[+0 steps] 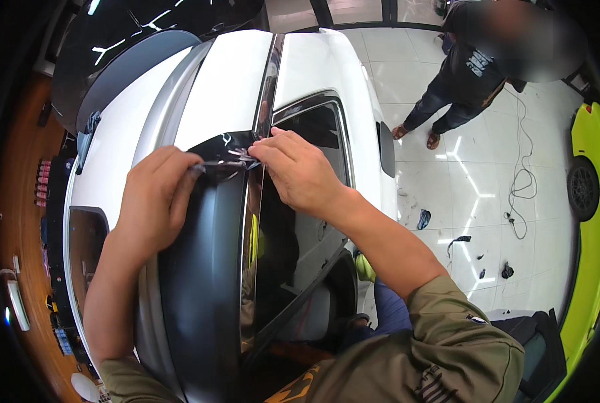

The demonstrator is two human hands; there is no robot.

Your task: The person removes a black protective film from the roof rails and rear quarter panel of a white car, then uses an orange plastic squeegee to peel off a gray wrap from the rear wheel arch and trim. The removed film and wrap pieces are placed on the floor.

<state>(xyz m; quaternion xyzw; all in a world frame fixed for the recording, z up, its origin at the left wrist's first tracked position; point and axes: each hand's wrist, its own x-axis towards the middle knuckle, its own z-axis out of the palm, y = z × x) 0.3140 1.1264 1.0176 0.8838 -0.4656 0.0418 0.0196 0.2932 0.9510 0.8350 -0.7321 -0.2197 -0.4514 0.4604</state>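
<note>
Watching two bare hands at a piece of black film (199, 269) on the white car (222, 94). Film lies along the roof's side edge, just beside the glossy trim strip (267, 80) that runs above the side window (313, 131); white bodywork shows past its far end. Near length looks satin, far end shiny and creased.

Left hand (153, 198): thumb and fingertips together, clamped on a lifted bit of film at the far end, over its left side. Right hand (298, 168): fingertips drawn together on the crumpled film end, right by the trim strip. Thin stretch of film spans the gap; hands near each other but apart.

Around: tiled floor (421, 168) right of the car, with dark crumpled scraps (424, 219) and, further right, a loose cable (518, 185). Lime-green car (587, 269) along the floor's right edge. Person in dark clothes (474, 74) and sandals stands near the floor's far right corner, facing this way or not, can't tell
</note>
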